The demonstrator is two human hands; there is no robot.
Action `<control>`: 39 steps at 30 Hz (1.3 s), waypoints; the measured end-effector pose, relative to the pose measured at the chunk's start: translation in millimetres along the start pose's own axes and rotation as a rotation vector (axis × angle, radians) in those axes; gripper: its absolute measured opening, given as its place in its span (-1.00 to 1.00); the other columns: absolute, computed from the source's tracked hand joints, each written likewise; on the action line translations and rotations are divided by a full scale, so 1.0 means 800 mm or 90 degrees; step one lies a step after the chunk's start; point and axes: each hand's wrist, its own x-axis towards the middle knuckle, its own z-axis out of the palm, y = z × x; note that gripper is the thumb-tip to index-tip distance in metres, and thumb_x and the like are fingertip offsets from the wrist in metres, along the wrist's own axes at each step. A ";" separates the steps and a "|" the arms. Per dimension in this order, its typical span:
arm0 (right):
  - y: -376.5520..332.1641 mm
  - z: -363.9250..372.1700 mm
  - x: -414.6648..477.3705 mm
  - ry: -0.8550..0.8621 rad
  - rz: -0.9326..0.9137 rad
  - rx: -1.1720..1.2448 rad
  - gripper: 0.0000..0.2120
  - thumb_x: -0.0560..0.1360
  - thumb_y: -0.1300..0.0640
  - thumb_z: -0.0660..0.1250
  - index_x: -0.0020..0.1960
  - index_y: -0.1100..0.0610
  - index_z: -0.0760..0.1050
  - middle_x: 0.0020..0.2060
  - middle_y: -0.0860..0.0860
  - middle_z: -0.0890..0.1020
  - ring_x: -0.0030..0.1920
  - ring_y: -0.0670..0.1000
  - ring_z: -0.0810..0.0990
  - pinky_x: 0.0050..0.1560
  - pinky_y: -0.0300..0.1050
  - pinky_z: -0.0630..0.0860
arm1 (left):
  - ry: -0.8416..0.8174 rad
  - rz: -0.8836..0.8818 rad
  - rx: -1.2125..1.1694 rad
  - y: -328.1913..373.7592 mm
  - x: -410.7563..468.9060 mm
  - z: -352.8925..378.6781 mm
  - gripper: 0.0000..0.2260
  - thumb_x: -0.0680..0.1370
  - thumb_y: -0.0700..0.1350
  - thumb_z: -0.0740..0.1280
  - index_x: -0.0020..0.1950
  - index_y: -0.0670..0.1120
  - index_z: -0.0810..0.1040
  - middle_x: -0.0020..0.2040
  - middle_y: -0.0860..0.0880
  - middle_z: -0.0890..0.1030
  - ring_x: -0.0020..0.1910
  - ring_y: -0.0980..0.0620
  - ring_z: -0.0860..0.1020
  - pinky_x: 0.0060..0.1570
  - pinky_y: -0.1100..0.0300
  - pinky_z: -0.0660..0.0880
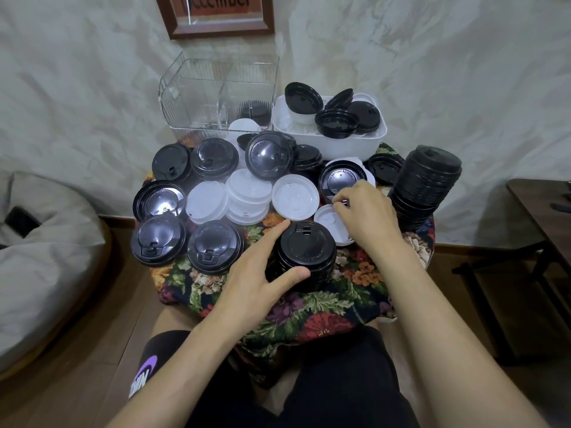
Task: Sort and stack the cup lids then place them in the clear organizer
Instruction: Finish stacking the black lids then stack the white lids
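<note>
A short stack of black lids (306, 251) stands near the front of the floral table (309, 316). My left hand (262, 273) grips this stack, thumb at its front and index finger along its left side. My right hand (367, 211) reaches past it and pinches the rim of an upturned black lid (338, 180) that lies on white lids. A tall stack of black lids (425, 186) stands at the right. Loose black lids (160, 242) and white lids (247, 196) cover the left and middle. The clear organizer (216, 94) stands at the back, with a few black lids inside.
A white tub (333, 143) with black and white lids sits at the back right, next to the organizer. A pale beanbag (40, 257) with a dark phone on it lies at the left. A dark wooden table (543, 211) stands at the right. A framed sign (219, 17) hangs on the wall.
</note>
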 end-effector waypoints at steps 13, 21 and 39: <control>0.004 -0.002 -0.024 0.201 -0.055 0.231 -0.87 0.66 0.07 0.32 0.09 0.06 0.64 0.07 -0.09 0.58 -0.14 -0.07 0.59 -0.03 0.09 0.56 | -0.004 0.001 -0.004 -0.003 0.000 0.001 -0.30 0.50 0.36 0.39 0.59 0.33 0.21 0.51 0.35 0.39 0.48 0.33 0.33 0.48 0.09 0.35; -0.017 -0.048 -0.069 0.090 0.045 0.720 -0.91 0.67 0.26 0.28 0.03 0.12 0.52 -0.22 -0.05 0.61 -0.23 -0.03 0.59 -0.24 -0.14 0.59 | -0.003 -0.003 -0.003 -0.005 0.000 0.001 -0.27 0.48 0.43 0.35 0.60 0.33 0.20 0.52 0.32 0.38 0.50 0.29 0.33 0.49 0.00 0.36; -0.009 -0.032 -0.098 -0.119 0.077 0.710 -0.76 0.63 0.14 0.38 0.27 -0.06 0.64 -0.38 -0.05 0.51 -0.44 -0.08 0.39 -0.50 -0.28 0.30 | -0.001 0.006 -0.024 -0.002 0.001 0.000 -0.29 0.49 0.32 0.44 0.58 0.37 0.21 0.46 0.43 0.40 0.44 0.44 0.32 0.35 0.36 0.28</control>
